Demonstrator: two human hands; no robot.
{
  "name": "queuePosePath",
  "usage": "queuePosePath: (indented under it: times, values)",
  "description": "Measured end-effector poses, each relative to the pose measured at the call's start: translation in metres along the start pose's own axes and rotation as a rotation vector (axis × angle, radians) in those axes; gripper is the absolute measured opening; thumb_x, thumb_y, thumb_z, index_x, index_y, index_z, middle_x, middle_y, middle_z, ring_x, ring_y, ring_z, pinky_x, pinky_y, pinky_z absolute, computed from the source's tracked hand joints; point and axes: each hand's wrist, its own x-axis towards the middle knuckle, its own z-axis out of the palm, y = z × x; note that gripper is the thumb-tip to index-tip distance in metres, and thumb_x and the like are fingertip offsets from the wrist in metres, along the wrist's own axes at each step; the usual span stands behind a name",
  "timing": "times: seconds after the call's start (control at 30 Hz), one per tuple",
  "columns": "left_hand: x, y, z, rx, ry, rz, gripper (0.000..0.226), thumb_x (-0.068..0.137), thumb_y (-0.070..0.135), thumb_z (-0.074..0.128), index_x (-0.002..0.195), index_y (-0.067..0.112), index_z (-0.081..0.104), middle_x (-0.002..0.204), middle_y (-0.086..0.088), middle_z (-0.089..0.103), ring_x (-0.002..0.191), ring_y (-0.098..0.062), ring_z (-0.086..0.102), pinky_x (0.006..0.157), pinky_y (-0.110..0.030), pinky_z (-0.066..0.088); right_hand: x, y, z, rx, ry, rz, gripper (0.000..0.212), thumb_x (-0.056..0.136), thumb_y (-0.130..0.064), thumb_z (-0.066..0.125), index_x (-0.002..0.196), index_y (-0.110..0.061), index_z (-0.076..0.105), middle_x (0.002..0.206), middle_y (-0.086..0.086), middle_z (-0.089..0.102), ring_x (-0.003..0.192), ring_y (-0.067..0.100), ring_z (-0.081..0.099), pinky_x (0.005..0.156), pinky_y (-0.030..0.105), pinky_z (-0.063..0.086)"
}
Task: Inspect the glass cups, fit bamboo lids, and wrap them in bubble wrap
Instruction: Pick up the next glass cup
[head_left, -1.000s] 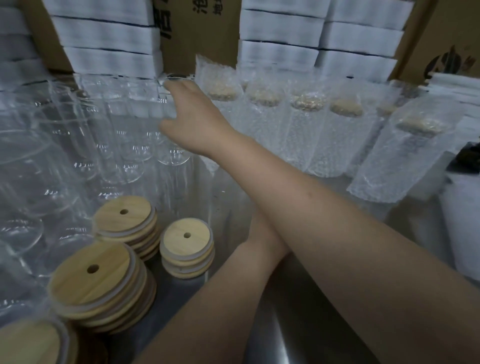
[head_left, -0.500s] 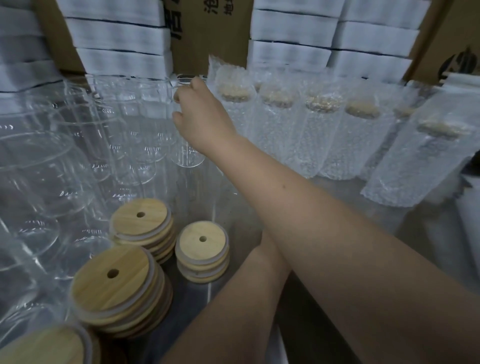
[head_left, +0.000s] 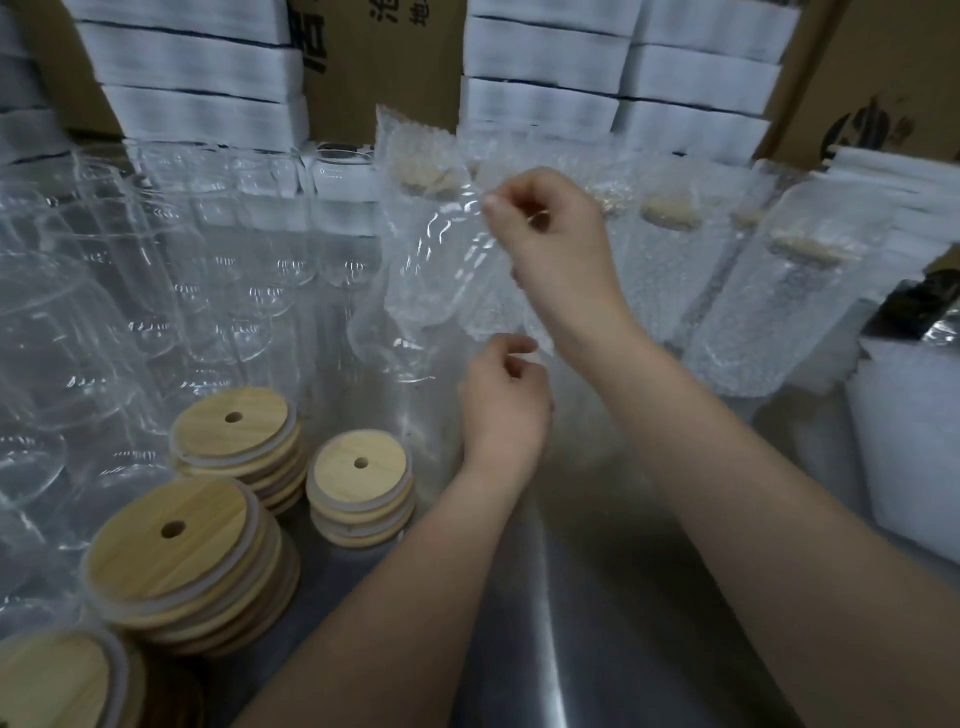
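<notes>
Item: clear glass cup (head_left: 441, 270), tilted, airborne before bubble-wrap sleeves (head_left: 800, 312) holding lidded cups. My right hand (head_left: 556, 244) is gripping its top. My left hand (head_left: 501, 400) is curling just below, contact unclear. Brown carton (head_left: 384, 78) print cut off, unreadable.

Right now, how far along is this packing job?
Partly done. A row of wrapped cups, lids fitted, stands at the back right. In hand: the right hand pinches one unwrapped cup by its rim, the left hand curled just below it. Left to do: many bare cups on the left and stacks of lids unused.
</notes>
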Motion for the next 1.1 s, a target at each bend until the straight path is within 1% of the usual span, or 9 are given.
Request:
queuePosePath:
  times: [0.07,0.2,0.33,0.5,0.63,0.77,0.9,1.0,1.1]
  values:
    - [-0.002,0.004,0.000,-0.062,0.019,-0.035,0.032,0.092,0.000,0.037,0.089,0.025,0.056,0.077,-0.004,0.057,0.043,-0.012,0.054,0.039,-0.023,0.043,-0.003,0.003,-0.023,0.115,0.109,0.043,0.026,0.095,-0.008,0.059,0.074,-0.022,0.055,0.069,-0.009,0.052,0.061,0.004,0.045,0.061,0.023,0.040]
    - [-0.001,0.011,-0.003,-0.233,0.025,-0.075,0.027,0.103,0.000,0.028,0.104,0.013,0.052,0.081,-0.007,0.054,0.054,-0.017,0.055,0.040,-0.021,0.049,0.001,0.017,-0.057,0.378,0.279,0.197,0.025,0.097,-0.005,0.053,0.074,-0.017,0.054,0.065,-0.005,0.049,0.046,0.005,0.038,0.053,0.022,0.039]
    - [0.003,0.019,-0.013,-0.559,0.002,-0.197,0.021,0.106,0.020,0.037,0.103,0.008,0.054,0.098,-0.020,0.057,0.066,-0.023,0.065,0.063,-0.032,0.060,0.001,0.043,-0.071,0.636,0.306,0.360,0.027,0.100,-0.005,0.046,0.076,-0.015,0.051,0.065,-0.002,0.043,0.040,0.008,0.030,0.049,0.022,0.034]
    - [0.007,0.017,-0.018,-0.750,-0.184,-0.360,0.066,0.095,0.064,0.039,0.114,0.004,0.059,0.113,-0.023,0.066,0.090,-0.035,0.073,0.078,-0.047,0.060,-0.007,0.073,-0.078,0.782,0.294,0.549,0.024,0.100,-0.012,0.043,0.078,-0.015,0.051,0.066,-0.003,0.042,0.040,0.008,0.030,0.050,0.023,0.031]
    - [0.005,0.019,-0.017,-0.733,-0.273,-0.400,0.096,0.066,0.075,0.055,0.124,-0.002,0.052,0.119,-0.025,0.063,0.098,-0.041,0.070,0.076,-0.050,0.060,-0.008,0.085,-0.085,0.749,0.276,0.541,0.021,0.100,-0.013,0.046,0.081,-0.017,0.054,0.065,-0.005,0.050,0.042,0.007,0.034,0.050,0.021,0.034]
    - [0.003,0.017,-0.016,-0.642,-0.455,-0.360,0.055,0.077,0.048,0.069,0.115,0.011,0.054,0.107,-0.013,0.064,0.104,-0.034,0.067,0.089,-0.047,0.057,-0.009,0.084,-0.082,0.653,0.281,0.483,0.013,0.100,-0.019,0.053,0.093,-0.019,0.063,0.091,-0.002,0.061,0.053,0.010,0.043,0.053,0.024,0.041]
    - [0.003,0.021,-0.017,-0.728,-0.400,-0.339,0.036,0.074,0.028,0.070,0.104,0.015,0.057,0.105,-0.012,0.062,0.106,-0.032,0.060,0.109,-0.047,0.039,-0.015,0.080,-0.074,0.773,0.204,0.506,0.019,0.101,-0.032,0.053,0.111,-0.018,0.060,0.111,0.005,0.055,0.079,0.019,0.060,0.077,0.034,0.055]
    - [0.005,0.025,-0.017,-0.788,-0.344,-0.319,0.043,0.071,0.035,0.067,0.106,0.014,0.057,0.107,-0.014,0.060,0.109,-0.030,0.056,0.109,-0.044,0.038,-0.025,0.080,-0.065,0.817,0.086,0.578,0.036,0.103,-0.040,0.044,0.123,-0.010,0.053,0.122,0.014,0.050,0.104,0.025,0.058,0.105,0.046,0.044]
    - [0.004,0.024,-0.017,-0.753,-0.327,-0.293,0.048,0.086,0.044,0.059,0.121,0.012,0.053,0.117,-0.015,0.063,0.109,-0.027,0.061,0.105,-0.040,0.043,-0.038,0.079,-0.054,0.725,-0.087,0.614,0.050,0.102,-0.048,0.037,0.132,-0.012,0.055,0.122,0.007,0.060,0.113,0.020,0.058,0.107,0.044,0.042]
